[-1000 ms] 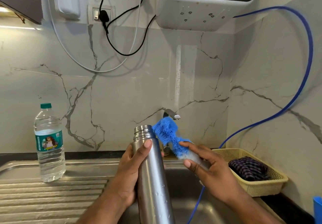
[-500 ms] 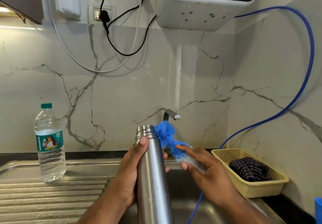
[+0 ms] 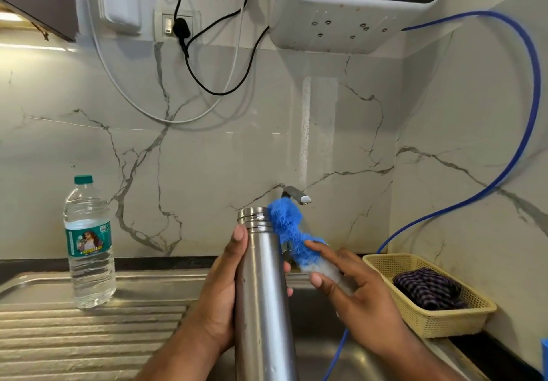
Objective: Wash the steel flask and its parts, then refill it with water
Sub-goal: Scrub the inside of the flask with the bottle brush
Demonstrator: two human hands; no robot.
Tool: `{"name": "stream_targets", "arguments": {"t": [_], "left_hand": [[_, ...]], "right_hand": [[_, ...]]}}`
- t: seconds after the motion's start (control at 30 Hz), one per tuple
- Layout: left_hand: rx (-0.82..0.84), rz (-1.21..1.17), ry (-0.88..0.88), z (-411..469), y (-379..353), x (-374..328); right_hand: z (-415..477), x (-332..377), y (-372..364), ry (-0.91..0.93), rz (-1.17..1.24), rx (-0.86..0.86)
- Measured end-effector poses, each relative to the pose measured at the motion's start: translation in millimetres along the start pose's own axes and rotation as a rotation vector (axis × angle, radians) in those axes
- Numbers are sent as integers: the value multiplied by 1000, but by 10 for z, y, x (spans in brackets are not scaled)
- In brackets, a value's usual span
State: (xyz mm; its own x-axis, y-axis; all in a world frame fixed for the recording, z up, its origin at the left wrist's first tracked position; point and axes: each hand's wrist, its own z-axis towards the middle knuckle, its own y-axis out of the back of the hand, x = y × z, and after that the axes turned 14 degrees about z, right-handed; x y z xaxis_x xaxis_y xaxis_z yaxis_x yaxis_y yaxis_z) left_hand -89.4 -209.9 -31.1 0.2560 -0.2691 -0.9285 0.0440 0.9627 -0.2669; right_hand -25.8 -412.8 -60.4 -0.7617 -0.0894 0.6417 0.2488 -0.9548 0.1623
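Head view: little has shifted in the last second. The left hand [image 3: 221,294] wraps the steel flask [image 3: 262,285] at mid-body, thumb up near the threads, and has lifted it slightly, upright above the sink basin [image 3: 317,354]. The blue bottle brush [image 3: 286,226] stays against the right side of the neck, not yet in the mouth. The right hand [image 3: 358,300] pinches its pale handle between thumb and fingers. I judge scrubbing is barely under way, with rinsing and refilling still ahead. The flask is uncapped, slim, of plain steel, with a few water drops low down.
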Motion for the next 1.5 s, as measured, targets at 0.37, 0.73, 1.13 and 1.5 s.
{"name": "stream_targets", "arguments": {"t": [0.37,0.73,1.13,1.5], "left_hand": [[-251,-9,87,73,60,39],[-282,21,176,92,135,75],[-334,241,159,91,172,118],[-363,324,113,89,167,137]], "right_hand": [[29,149,5,-39,-5,62],[102,335,250,-66,-211,314],[90,382,174,-280,-135,552],[78,405,187,-368,-134,583]]}}
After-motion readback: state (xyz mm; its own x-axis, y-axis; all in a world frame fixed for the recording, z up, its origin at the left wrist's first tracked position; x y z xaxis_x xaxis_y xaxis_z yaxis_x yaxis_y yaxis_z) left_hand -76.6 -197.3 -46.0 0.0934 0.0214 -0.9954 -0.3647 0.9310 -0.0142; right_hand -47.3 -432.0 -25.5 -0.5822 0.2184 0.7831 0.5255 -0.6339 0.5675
